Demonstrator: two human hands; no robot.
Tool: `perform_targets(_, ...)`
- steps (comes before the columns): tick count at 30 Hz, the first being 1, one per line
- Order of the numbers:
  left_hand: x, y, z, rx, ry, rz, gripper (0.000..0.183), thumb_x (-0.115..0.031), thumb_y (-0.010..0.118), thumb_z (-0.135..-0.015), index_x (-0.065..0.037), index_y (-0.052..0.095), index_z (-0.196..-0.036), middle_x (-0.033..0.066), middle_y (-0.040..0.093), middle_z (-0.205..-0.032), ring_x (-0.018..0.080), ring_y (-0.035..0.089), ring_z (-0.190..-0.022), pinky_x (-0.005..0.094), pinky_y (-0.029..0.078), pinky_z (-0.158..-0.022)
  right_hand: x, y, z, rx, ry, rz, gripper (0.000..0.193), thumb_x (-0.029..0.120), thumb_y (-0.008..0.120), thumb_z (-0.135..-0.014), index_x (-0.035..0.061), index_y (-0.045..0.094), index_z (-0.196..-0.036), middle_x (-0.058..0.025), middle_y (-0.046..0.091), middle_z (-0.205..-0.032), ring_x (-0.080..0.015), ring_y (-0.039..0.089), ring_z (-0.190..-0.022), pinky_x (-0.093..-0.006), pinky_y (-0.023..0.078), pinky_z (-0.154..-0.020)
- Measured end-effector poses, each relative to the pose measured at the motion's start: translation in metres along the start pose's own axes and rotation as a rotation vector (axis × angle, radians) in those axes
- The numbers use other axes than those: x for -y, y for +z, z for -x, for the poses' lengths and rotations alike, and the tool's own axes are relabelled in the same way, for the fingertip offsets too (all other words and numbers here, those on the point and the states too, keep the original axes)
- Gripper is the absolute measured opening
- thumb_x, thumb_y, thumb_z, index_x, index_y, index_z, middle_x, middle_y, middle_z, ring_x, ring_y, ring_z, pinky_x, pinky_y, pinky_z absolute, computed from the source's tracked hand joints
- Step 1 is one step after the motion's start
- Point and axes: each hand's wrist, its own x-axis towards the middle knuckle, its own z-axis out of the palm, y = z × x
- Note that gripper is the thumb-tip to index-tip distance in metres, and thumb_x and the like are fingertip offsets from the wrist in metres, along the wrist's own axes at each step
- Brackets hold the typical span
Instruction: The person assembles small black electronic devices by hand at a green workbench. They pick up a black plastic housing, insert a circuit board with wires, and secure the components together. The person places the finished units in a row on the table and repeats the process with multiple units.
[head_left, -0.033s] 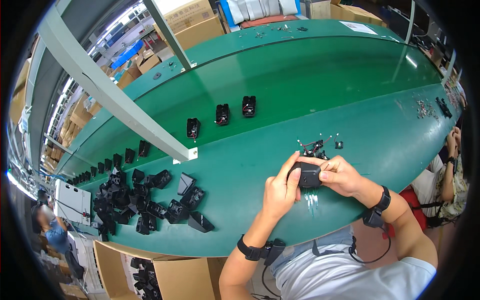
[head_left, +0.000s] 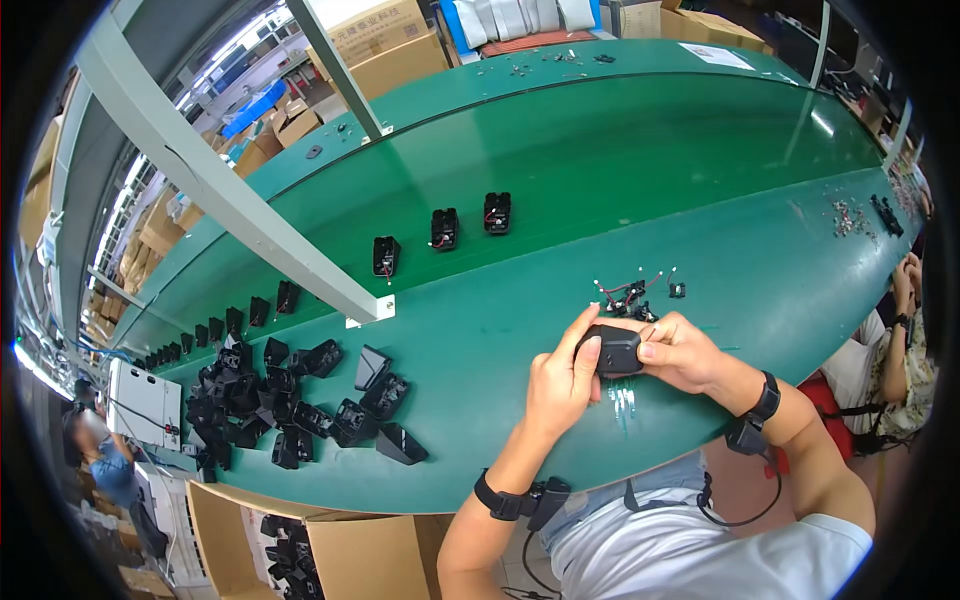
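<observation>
Left hand [head_left: 558, 385]: closed around the left end of a small black plastic housing [head_left: 618, 350], thumb lying along its near edge; the grip is firm on the part.
Right hand [head_left: 682, 350]: closed on the right end of the same housing, fingers curled over its top; both hands share it.
Housing position: raised just above the green surface [head_left: 500, 400], near its front edge, straight ahead of the person's chest.
Change: none that shows; both hands and the housing sit exactly where the picture of the same instant puts them, so the work on this one part looks mid-step, by my judgement.
Small parts: a cluster of little black pieces with red and white wires [head_left: 628, 292] lies just beyond the hands, apart from them.
Belt: three upright black housings [head_left: 445, 230] stand in a row further out.
Stock: a heap of black plastic shells [head_left: 290, 395] lies well to the left, above an open cardboard box [head_left: 330, 550].
Others: a second person's arm [head_left: 905, 300] at the right rim.
</observation>
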Motion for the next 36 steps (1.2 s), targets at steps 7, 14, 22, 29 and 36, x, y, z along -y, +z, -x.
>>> perform_targets(7, -0.003, -0.001, -0.004, -0.028, -0.007, -0.012, 0.047, -0.033, 0.046, -0.107, -0.005, 0.049, -0.145, 0.0078, 0.062, -0.056, 0.0156, 0.063, -0.05, 0.0303, 0.051, -0.053, 0.002, 0.0, -0.001, -0.061, 0.022, 0.041, 0.023, 0.017, 0.07, -0.095, -0.0056, 0.073, -0.099, -0.0226, 0.05, -0.145, -0.0301, 0.057, -0.125, -0.0473, 0.047, -0.106)
perform_targets(14, -0.023, -0.084, 0.009, -0.423, 0.156, -0.744, 0.035, -0.022, 0.072, -0.088, -0.004, 0.065, -0.118, 0.0145, 0.07, -0.089, 0.0303, 0.068, -0.088, 0.0405, 0.054, -0.08, 0.076, 0.005, -0.095, -0.034, -0.579, 1.541, 0.026, 0.029, 0.082, -0.076, 0.0084, 0.079, -0.091, -0.0176, 0.057, -0.14, -0.0358, 0.058, -0.121, -0.0418, 0.046, -0.103)
perform_targets(22, 0.019, -0.184, 0.061, -0.321, -0.392, -1.488, 0.078, -0.039, 0.083, -0.071, -0.006, 0.052, -0.135, 0.02, 0.057, -0.128, 0.0444, 0.042, -0.133, 0.0594, 0.032, -0.107, 0.054, -0.072, -0.215, -0.047, -0.242, 1.981, 0.03, 0.036, 0.084, -0.071, 0.0096, 0.079, -0.084, -0.0106, 0.059, -0.136, -0.0331, 0.056, -0.117, -0.0436, 0.047, -0.101)
perform_targets(29, 0.014, -0.179, 0.043, -0.349, -0.23, -1.368, 0.06, -0.018, 0.076, -0.077, -0.006, 0.052, -0.13, 0.0158, 0.066, -0.1, 0.0343, 0.064, -0.099, 0.0474, 0.046, -0.088, 0.084, -0.08, -0.144, -0.076, -0.383, 1.734, 0.046, 0.032, 0.076, -0.082, 0.0054, 0.068, -0.119, -0.015, 0.051, -0.143, -0.0388, 0.049, -0.129, -0.0475, 0.043, -0.107)
perform_targets(36, 0.021, -0.166, 0.03, -0.298, -0.122, -1.528, 0.051, -0.018, 0.083, -0.072, -0.007, 0.06, -0.117, 0.0163, 0.059, -0.116, 0.0384, 0.061, -0.099, 0.0473, 0.048, -0.089, 0.089, -0.069, -0.06, 0.064, -0.241, 1.548, 0.032, 0.025, 0.076, -0.081, 0.0054, 0.072, -0.106, -0.0136, 0.072, -0.108, -0.0329, 0.068, -0.101, -0.0431, 0.054, -0.089)
